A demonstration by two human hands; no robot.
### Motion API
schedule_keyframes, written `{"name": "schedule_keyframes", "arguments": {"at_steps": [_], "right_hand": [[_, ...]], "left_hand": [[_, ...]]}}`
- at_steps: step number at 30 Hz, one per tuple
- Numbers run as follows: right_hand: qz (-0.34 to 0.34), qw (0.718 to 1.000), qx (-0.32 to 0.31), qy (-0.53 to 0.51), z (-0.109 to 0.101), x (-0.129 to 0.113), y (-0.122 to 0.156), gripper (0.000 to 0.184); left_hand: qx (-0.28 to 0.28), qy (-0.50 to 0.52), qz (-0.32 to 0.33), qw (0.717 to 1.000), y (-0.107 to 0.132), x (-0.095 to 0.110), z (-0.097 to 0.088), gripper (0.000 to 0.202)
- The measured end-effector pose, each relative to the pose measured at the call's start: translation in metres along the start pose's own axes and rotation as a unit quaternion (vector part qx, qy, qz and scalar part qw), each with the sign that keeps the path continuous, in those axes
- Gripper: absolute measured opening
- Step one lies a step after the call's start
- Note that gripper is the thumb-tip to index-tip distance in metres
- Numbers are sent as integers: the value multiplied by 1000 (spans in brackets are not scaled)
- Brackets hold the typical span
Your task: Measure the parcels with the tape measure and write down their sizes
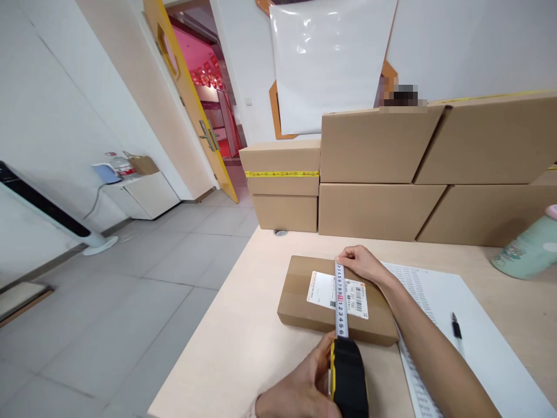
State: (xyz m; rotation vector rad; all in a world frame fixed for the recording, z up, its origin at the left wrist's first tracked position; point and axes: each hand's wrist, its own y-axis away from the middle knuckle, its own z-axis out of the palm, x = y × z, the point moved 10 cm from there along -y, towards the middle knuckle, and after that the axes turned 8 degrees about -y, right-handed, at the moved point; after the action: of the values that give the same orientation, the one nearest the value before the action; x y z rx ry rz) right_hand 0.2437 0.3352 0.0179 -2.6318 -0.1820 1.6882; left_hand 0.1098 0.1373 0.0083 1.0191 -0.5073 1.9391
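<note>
A flat brown cardboard box (300,290) with a white shipping label (321,289) lies on the pale desk. Across its top runs the extended blade of a tape measure (350,377), passing over the label. My left hand (300,383) is wrapped round the black and yellow tape case at the near side of the box. At the far edge of the box, my right hand (359,261) pinches the end of the blade against the cardboard. Printed numbers show along the blade, with a red mark near its middle.
Stacked cartons (374,209) line the back of the desk (226,348). Printed sheets (483,325) and a pen (456,328) lie right of the box. A green bottle (526,247) stands at the far right. Left of the desk is tiled floor, with an open yellow door (191,98) beyond.
</note>
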Motion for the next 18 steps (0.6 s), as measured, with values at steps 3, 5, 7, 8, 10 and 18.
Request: {"name": "schedule_keyframes", "arguments": {"at_steps": [3, 5, 7, 8, 10, 18], "right_hand": [[-1, 1000, 0, 0, 0, -1, 0, 21], [0, 1000, 1, 0, 0, -2, 0, 21], [1, 1000, 2, 1, -1, -2, 0, 21], [1, 1000, 2, 2, -1, -1, 0, 21], [3, 1000, 3, 4, -1, -1, 0, 22], [10, 1000, 5, 11, -1, -2, 2, 23]], "left_hand": [[22, 10, -15, 1000, 1, -2, -3, 91], [27, 21, -18, 999, 1, -2, -3, 93], [30, 27, -24, 999, 1, -3, -2, 93], [31, 29, -25, 999, 1, -3, -2, 93], [28, 40, -20, 999, 1, -3, -1, 91], [21, 64, -7, 998, 0, 2, 2, 87]]}}
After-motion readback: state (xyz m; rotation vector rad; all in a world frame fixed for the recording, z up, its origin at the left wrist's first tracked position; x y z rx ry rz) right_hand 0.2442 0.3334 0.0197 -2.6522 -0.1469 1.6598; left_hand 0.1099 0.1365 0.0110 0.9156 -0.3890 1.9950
